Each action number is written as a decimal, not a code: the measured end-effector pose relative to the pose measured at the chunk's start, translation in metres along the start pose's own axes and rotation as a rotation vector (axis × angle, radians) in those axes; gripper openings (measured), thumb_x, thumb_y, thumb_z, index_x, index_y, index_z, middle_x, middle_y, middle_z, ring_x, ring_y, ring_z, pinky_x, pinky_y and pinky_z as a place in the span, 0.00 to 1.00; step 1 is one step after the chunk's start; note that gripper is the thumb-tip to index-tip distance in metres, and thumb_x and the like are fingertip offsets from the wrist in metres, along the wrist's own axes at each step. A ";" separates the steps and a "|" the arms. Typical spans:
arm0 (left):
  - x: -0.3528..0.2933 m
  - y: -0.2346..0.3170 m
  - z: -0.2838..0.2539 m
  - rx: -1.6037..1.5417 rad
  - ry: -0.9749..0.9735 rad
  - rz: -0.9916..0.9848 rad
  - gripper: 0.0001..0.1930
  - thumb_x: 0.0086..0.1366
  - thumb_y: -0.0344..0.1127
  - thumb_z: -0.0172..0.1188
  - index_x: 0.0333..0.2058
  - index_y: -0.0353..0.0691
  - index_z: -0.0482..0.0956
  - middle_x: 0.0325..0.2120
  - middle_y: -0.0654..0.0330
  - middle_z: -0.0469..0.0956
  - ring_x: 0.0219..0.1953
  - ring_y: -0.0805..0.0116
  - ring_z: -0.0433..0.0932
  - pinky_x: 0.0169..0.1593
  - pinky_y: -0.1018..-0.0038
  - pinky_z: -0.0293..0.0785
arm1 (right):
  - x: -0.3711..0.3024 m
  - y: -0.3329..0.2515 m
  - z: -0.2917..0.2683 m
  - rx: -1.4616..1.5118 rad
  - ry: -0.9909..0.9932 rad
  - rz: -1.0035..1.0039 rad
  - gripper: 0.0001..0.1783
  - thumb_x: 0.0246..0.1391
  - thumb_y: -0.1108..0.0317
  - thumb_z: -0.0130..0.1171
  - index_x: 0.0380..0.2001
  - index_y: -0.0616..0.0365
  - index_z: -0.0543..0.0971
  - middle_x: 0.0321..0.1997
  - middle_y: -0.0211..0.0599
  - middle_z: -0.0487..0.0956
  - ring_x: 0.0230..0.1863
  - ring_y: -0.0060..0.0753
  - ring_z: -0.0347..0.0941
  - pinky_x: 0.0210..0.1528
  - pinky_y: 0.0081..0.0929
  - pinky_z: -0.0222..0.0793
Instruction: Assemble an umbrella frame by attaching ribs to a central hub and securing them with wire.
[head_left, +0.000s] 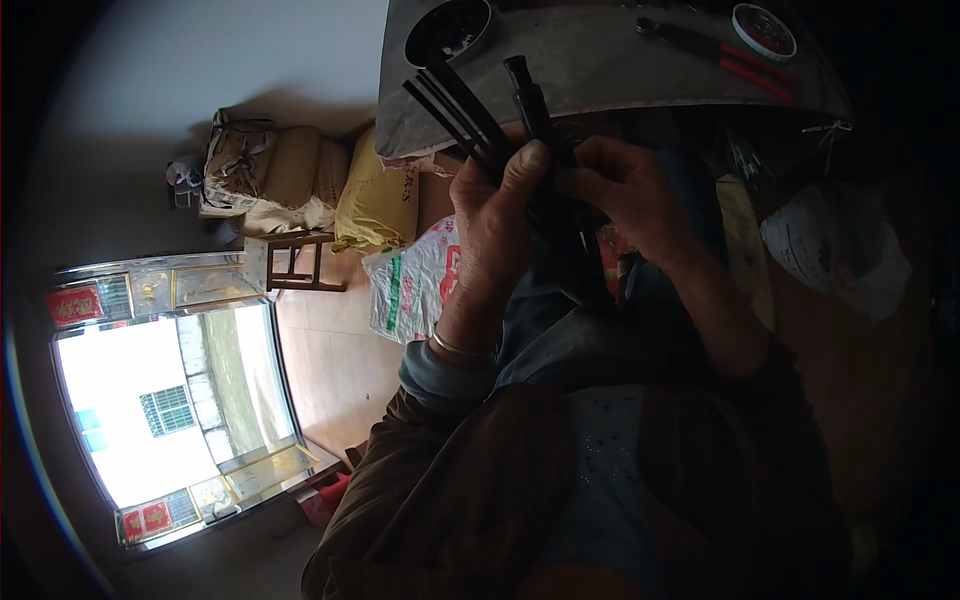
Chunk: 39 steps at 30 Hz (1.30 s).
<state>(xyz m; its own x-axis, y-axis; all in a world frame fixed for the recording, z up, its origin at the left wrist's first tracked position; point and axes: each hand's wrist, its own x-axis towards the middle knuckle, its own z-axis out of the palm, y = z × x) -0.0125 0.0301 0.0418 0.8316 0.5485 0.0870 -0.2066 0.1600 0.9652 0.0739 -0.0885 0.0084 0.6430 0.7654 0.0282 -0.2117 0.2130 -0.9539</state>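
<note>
Above my lap, my left hand [490,210] is closed around several thin black rods [462,108], which fan out up and to the left. A thicker black shaft [528,98] with a stepped, knobbed end rises beside them, and my left thumb lies against it. My right hand [630,190] is closed too, its thumb and fingers pinched at the shaft just below the left thumb. What those fingertips hold is too dark to make out. Dark lengths of the same bundle run down below the hands toward my lap.
A grey worktable [600,75] stands ahead, bearing a round dish of dark bits [450,32], red-handled pliers [755,72] and a white-rimmed dish [765,32]. Left are a wooden stool [300,262], a yellow sack [378,200] and a printed plastic bag [415,280]; right, a white bag [835,245].
</note>
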 end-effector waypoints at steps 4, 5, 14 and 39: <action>-0.001 0.001 0.000 0.051 -0.008 -0.016 0.12 0.60 0.34 0.61 0.40 0.36 0.76 0.32 0.61 0.79 0.34 0.75 0.76 0.41 0.78 0.72 | 0.001 -0.004 -0.001 0.090 -0.013 0.041 0.08 0.49 0.66 0.64 0.27 0.59 0.78 0.21 0.22 0.73 0.23 0.09 0.65 0.23 0.12 0.58; 0.000 0.000 0.001 0.056 -0.007 -0.015 0.12 0.60 0.33 0.61 0.40 0.36 0.76 0.32 0.61 0.79 0.35 0.75 0.76 0.41 0.78 0.72 | 0.002 -0.004 -0.003 0.075 -0.025 0.051 0.08 0.49 0.66 0.64 0.26 0.59 0.77 0.20 0.22 0.72 0.21 0.09 0.64 0.22 0.12 0.58; -0.005 -0.001 0.008 0.064 -0.001 0.002 0.11 0.64 0.36 0.56 0.41 0.36 0.74 0.33 0.63 0.77 0.36 0.75 0.74 0.42 0.78 0.69 | 0.006 -0.004 -0.008 -0.007 -0.050 0.075 0.09 0.48 0.65 0.64 0.23 0.57 0.77 0.16 0.21 0.70 0.18 0.09 0.63 0.19 0.12 0.54; -0.013 0.007 0.006 0.098 -0.005 0.019 0.14 0.61 0.35 0.59 0.45 0.37 0.75 0.36 0.61 0.79 0.38 0.75 0.75 0.45 0.77 0.70 | -0.005 -0.008 -0.001 0.052 -0.004 0.211 0.13 0.52 0.58 0.62 0.28 0.58 0.77 0.20 0.20 0.71 0.21 0.09 0.63 0.22 0.12 0.56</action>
<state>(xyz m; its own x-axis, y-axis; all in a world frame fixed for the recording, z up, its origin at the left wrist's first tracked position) -0.0216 0.0197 0.0485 0.8305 0.5466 0.1070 -0.1714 0.0680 0.9828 0.0729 -0.0949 0.0151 0.5774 0.7988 -0.1686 -0.3787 0.0791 -0.9221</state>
